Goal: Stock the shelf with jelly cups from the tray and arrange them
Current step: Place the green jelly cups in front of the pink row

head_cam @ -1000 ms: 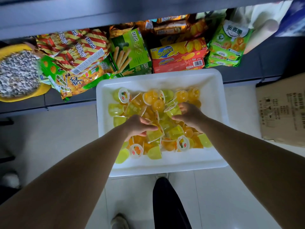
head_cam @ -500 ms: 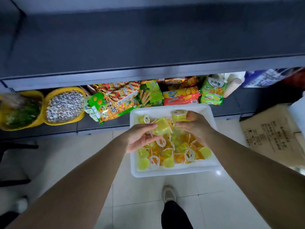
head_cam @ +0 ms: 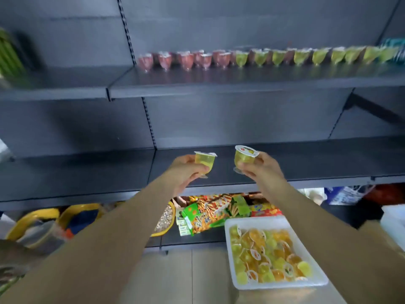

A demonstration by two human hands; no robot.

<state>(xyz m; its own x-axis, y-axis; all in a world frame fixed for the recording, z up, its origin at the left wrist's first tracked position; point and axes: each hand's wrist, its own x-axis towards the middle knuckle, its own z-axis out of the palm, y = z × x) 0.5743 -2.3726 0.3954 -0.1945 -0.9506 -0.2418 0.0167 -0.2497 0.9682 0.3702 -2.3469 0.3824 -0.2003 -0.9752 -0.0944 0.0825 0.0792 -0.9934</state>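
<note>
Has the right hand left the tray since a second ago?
Yes. The right hand has risen off the white tray and now holds a jelly cup in front of the middle shelf.

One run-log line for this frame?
left hand holds yellow jelly cup | right hand holds second cup | both raised before middle shelf | tray on floor

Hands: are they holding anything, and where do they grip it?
Yes. The left hand grips a yellow-green jelly cup around its body; the right hand holds another jelly cup by its side.
</note>
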